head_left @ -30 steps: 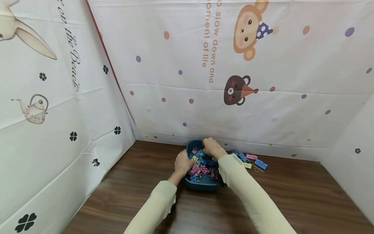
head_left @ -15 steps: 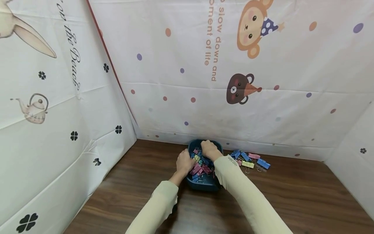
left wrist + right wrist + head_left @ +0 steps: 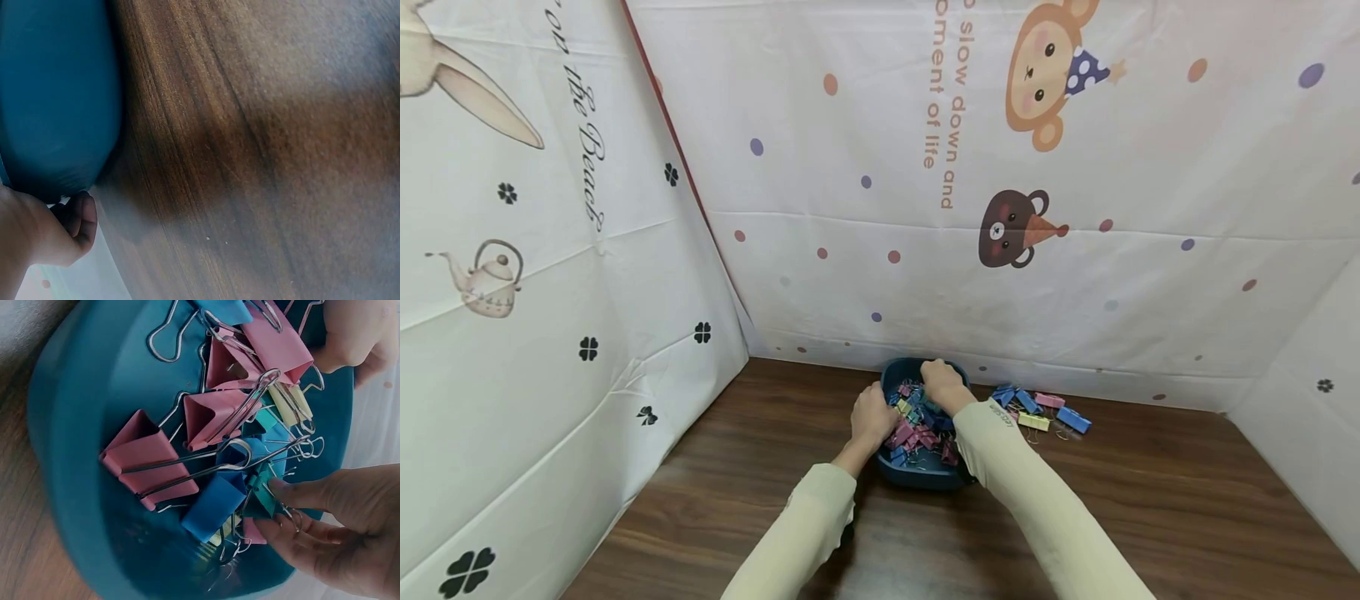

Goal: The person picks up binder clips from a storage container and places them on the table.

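A dark teal plastic bin (image 3: pixel 917 477) stands on the table, holding a jumble of pink, blue, green and yellow binder clips (image 3: pixel 153 459). My left hand (image 3: pixel 872 417) grips the bin's left wall, thumb over the rim. In the left wrist view, curled fingers of that hand (image 3: pixel 59 231) show against the bin's outer side (image 3: pixel 59 94). My right hand (image 3: pixel 945 386) reaches into the far right part of the bin. Seen from the right wrist, thumb and fingers of this hand (image 3: pixel 344 531) pinch a green binder clip (image 3: pixel 264 495) among the others.
On the wooden table (image 3: pixel 1120 500), right of the bin, lie several loose clips, among them a blue binder clip (image 3: pixel 1073 419), a yellow binder clip (image 3: pixel 1034 422) and a pink one (image 3: pixel 1049 401). A printed white cloth (image 3: pixel 820 292) rises close behind the bin.
My right hand has dipped slightly lower in the bin, and its sleeve has shifted a little left, uncovering more of the loose clips. The left hand keeps its grip on the bin.
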`<move>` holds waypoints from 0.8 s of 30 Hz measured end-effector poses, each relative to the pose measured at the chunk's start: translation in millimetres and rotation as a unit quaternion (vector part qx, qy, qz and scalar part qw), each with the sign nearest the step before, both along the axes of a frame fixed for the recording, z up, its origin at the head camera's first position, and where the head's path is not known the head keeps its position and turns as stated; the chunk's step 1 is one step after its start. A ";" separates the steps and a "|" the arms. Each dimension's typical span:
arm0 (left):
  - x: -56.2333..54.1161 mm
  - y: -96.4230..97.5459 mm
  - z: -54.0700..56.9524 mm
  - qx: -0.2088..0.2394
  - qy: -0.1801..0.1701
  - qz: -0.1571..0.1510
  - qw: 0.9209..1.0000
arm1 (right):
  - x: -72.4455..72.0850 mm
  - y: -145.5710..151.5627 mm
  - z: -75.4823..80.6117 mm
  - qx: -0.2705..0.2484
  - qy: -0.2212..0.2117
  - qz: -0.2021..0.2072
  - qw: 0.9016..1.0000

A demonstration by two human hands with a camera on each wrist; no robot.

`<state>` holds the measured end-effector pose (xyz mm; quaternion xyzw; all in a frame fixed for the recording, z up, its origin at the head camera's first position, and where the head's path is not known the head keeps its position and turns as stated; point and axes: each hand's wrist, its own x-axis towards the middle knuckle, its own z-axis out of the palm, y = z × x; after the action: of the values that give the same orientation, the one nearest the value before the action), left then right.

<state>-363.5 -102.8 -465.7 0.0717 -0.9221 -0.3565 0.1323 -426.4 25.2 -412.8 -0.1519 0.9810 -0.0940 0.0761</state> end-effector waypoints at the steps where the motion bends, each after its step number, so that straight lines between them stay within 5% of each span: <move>1: 0.1 0.1 0.2 0.001 0.000 0.000 1.000 | 0.6 0.7 0.8 0.001 0.001 0.000 1.000; 16: 2.5 0.2 5.3 0.000 0.013 -0.004 1.000 | 8.0 5.9 10.1 0.051 0.019 0.022 0.998; 24: 0.7 0.8 0.3 0.005 -0.005 0.002 1.000 | 13.0 11.4 19.9 -0.019 -0.008 0.016 1.000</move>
<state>-362.8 -101.9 -465.4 0.0766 -0.9209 -0.3603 0.1279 -413.3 36.6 -392.9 -0.1681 0.9758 -0.1125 0.0826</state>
